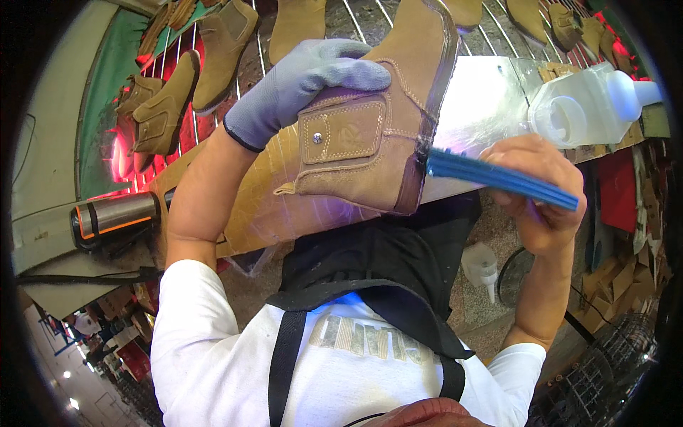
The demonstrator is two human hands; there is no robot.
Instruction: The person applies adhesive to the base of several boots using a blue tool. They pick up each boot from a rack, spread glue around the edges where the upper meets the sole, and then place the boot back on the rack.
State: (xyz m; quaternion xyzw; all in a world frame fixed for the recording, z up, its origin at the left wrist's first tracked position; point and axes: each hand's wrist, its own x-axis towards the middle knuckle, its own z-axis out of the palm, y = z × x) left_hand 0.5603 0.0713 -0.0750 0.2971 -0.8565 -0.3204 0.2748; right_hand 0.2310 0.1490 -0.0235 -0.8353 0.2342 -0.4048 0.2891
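A tan-brown ankle boot (pixel 353 146) with a stitched, snapped side flap is held on its side above the work surface, its sole facing right. My left hand (pixel 302 85), in a grey-blue glove, is closed around the boot's upper from the far left. In my right hand (pixel 544 181), which is ungloved, is a long blue brush (pixel 498 176). The brush's left end meets the sole edge near the heel; whether its bristles press on it I cannot tell. Part of the right-hand fingers is hidden behind the brush.
Several similar boots (pixel 224 53) stand on a metal-bar rack with a red glow beyond. A translucent plastic bottle (pixel 587 107) lies at the right on the cardboard-covered bench (pixel 267 217). A metal cylinder (pixel 117 217) sits at the left edge. A white nozzled container (pixel 480 265) is lower down.
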